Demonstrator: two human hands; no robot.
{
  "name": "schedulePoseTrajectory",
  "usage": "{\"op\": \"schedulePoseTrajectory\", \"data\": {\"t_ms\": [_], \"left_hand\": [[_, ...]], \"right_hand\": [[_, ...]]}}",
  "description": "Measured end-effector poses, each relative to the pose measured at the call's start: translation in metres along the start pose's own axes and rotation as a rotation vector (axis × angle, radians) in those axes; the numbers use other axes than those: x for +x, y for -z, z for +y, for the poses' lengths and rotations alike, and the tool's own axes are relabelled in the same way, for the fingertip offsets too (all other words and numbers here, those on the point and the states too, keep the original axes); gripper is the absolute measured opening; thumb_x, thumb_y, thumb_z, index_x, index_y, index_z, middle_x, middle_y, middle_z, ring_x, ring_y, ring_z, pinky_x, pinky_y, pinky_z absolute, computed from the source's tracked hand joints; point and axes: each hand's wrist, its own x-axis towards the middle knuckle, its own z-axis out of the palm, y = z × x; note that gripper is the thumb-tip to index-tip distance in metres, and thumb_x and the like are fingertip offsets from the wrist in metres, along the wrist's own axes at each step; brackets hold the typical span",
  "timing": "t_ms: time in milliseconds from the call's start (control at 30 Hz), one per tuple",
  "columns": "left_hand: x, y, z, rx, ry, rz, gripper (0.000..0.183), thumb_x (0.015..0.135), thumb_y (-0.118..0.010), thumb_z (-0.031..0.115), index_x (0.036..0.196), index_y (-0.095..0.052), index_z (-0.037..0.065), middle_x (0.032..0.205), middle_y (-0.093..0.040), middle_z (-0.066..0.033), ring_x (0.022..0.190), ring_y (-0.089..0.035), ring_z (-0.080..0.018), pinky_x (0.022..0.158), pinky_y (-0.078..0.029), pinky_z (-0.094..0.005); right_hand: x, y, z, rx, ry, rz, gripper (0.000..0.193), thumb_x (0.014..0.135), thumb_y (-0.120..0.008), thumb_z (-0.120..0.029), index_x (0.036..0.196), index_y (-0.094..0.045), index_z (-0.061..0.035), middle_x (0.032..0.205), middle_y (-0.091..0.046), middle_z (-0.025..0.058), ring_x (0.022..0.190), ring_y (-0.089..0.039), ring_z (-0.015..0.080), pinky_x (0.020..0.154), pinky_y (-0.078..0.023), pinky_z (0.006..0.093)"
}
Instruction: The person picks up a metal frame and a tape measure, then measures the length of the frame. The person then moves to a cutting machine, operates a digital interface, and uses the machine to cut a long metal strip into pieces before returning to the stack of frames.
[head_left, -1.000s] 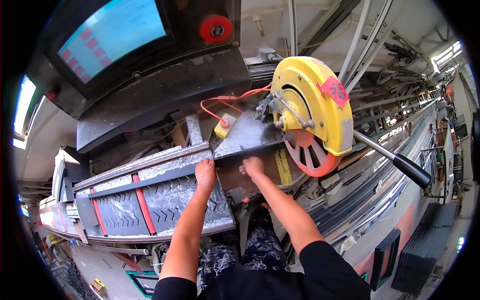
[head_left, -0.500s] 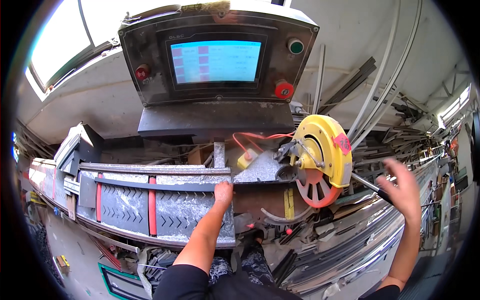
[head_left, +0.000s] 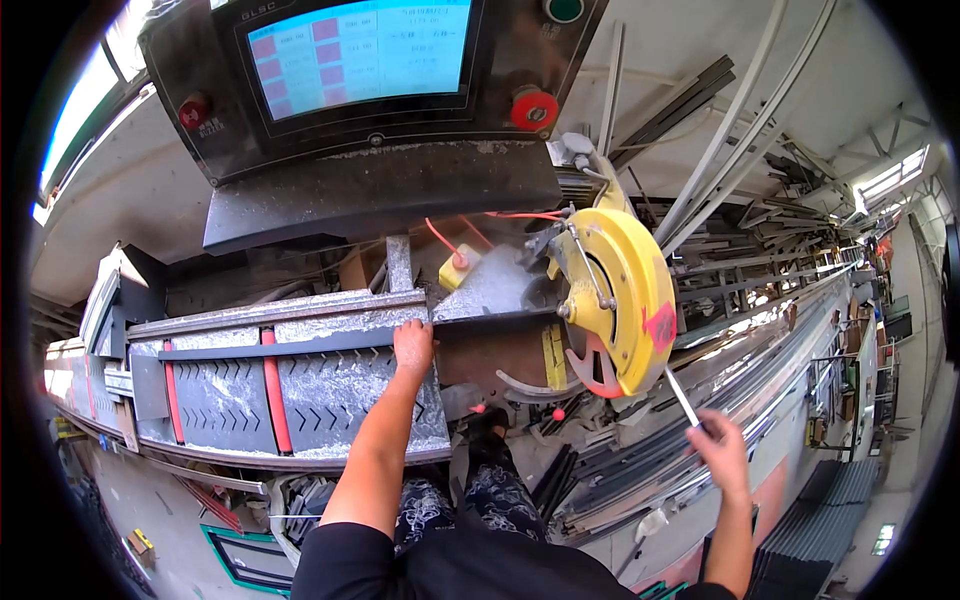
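Observation:
My left hand (head_left: 413, 347) is closed over a long dark profile bar (head_left: 300, 348), near the right end of the roller bed (head_left: 340, 410). The bar lies along the bed and runs right, toward the cut-off saw with its yellow guard (head_left: 648, 300). Part of a red-orange slotted disc (head_left: 598, 370) shows below the guard. My right hand (head_left: 722, 455) is wrapped round the end of the saw's handle (head_left: 682, 395), which slants down from the guard. The bar's far right end is hidden by the saw.
Above the bed stands a control panel with a lit screen (head_left: 360, 50) and a red push button (head_left: 534, 108). A yellow box (head_left: 460, 268) with an orange cable sits behind the bar. Stacked metal profiles (head_left: 700, 460) fill the right side.
My right hand, open beside the handle before, has closed on it. The handle now points more steeply down, and less of the disc shows. My left hand stays on the bar; the view has shifted.

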Motion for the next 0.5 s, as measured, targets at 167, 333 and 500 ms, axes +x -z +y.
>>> {"op": "schedulePoseTrajectory", "data": {"t_ms": [167,333,500], "left_hand": [[-0.004,0.002,-0.011,0.028,0.006,-0.026,0.034,0.071,-0.078,0.031,0.096,-0.067,0.011,0.094,-0.062,-0.0078,0.095,-0.059,-0.0269,0.080,-0.045,-0.0408],[0.000,0.002,-0.004,0.039,0.004,-0.038,0.034,0.070,-0.078,0.030,0.096,-0.067,0.011,0.093,-0.062,-0.0079,0.096,-0.059,-0.0268,0.079,-0.045,-0.0401],[0.003,0.002,0.000,-0.021,-0.025,0.031,0.030,0.069,-0.078,0.026,0.090,-0.065,0.009,0.090,-0.060,-0.0087,0.093,-0.059,-0.0283,0.078,-0.044,-0.0413]], "right_hand": [[0.014,-0.038,0.096,-0.099,-0.247,-0.171,0.022,0.086,-0.071,-0.018,0.085,-0.056,-0.0025,0.056,-0.056,0.0040,0.042,-0.054,0.0126,0.038,-0.042,0.0266],[0.018,-0.055,0.131,-0.096,-0.218,-0.132,0.021,0.085,-0.071,-0.014,0.079,-0.054,-0.0036,0.053,-0.049,0.0007,0.037,-0.048,0.0118,0.035,-0.038,0.0273],[0.024,-0.052,0.132,-0.110,-0.229,-0.122,0.024,0.086,-0.071,-0.015,0.079,-0.053,-0.0008,0.053,-0.050,0.0030,0.037,-0.051,0.0143,0.035,-0.040,0.0300]]}}
